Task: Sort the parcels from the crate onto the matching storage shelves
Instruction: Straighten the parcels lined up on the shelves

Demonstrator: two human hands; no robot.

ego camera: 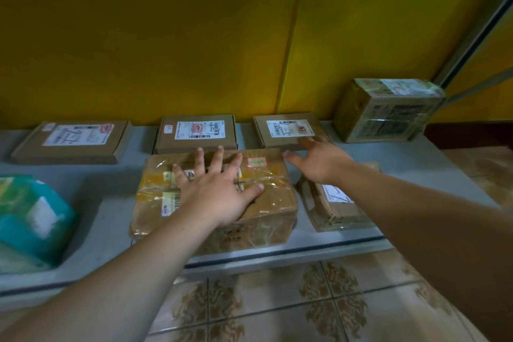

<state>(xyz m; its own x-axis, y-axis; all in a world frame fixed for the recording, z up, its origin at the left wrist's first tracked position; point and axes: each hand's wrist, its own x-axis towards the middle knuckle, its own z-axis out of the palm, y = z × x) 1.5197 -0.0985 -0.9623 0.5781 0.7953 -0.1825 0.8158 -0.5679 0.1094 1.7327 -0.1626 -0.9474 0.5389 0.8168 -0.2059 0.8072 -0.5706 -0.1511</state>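
Note:
A taped brown cardboard parcel (266, 211) sits at the front of the grey shelf (416, 164). My left hand (219, 186) lies flat on its top with the fingers spread. My right hand (319, 161) hovers open just right of that parcel, over a smaller crumpled parcel (330, 211), fingers reaching toward a flat labelled box (286, 130) at the back. The crate is out of view.
Along the yellow wall (166, 36) lie two more flat labelled boxes (72, 141) (197, 133) and a taller taped box (385, 111) at the right. A teal plastic-wrapped pack (30, 216) sits at the shelf's left front. Patterned floor tiles (277, 300) lie below the shelf edge.

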